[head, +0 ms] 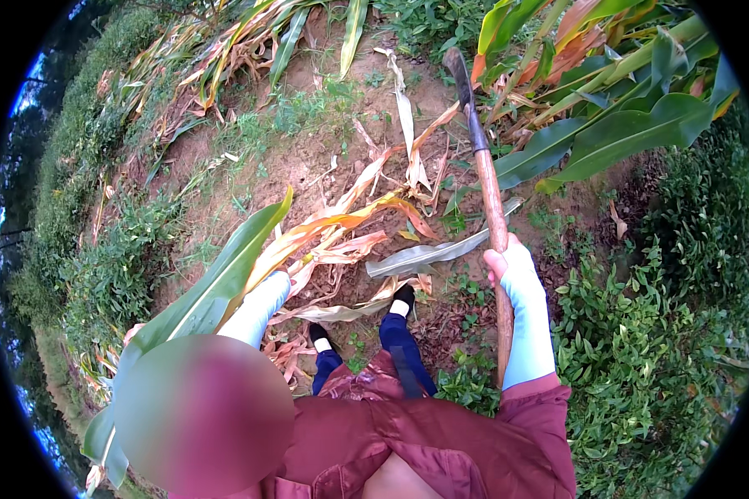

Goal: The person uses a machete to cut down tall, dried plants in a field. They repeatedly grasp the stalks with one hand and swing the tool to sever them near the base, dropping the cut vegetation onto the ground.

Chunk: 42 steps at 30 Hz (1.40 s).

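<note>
My right hand is closed round the wooden handle of a sickle-like tool. Its dark, curved metal blade points away from me, beside cut-looking green maize stalks. My left hand is at the base of a maize plant with dry orange leaves, mostly hidden by the pale sleeve and leaves; its grip cannot be made out. A long green maize leaf passes over the left forearm. A grey-green dry leaf lies on the soil between my hands.
Bare soil with weeds and dry husks stretches ahead. Leafy bushes grow along the right, and more low plants stand at left. Maize stalks with yellowing leaves lie at the upper left. My feet are close to dry leaves.
</note>
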{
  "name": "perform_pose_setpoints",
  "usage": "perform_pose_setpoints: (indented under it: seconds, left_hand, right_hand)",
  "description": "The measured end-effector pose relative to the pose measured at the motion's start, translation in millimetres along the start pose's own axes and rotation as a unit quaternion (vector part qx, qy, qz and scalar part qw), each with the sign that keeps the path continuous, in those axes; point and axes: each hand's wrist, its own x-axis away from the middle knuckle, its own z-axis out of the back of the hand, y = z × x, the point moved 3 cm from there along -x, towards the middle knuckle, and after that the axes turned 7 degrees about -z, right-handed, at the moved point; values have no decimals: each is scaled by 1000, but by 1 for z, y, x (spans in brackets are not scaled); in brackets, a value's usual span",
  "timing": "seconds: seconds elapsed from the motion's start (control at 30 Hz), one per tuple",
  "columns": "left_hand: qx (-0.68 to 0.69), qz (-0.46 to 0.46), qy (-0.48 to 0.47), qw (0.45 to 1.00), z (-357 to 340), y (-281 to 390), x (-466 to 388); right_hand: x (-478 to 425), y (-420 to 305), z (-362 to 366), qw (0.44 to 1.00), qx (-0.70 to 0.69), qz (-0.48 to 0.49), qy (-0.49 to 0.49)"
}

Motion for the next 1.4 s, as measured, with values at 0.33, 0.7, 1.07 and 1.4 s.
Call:
perform_pose_setpoints:
  seconds: [0.33, 0.7, 1.07, 1.4]
  left_hand:
    - [45, 16, 0, 999, -21, 12, -13]
    - [82, 22, -47, 995, -75, 1, 54]
    - [95, 51, -44, 993, -78, -10, 62]
    - [99, 39, -49, 993, -90, -27, 127]
  right_hand:
    - [-88, 85, -109, 959, 214, 90, 165]
    - [10, 7, -10, 999, -8, 28, -22]
    - [-88, 29, -82, 979, 99, 54, 171]
    - [-37, 161, -92, 973, 19, -172, -154]
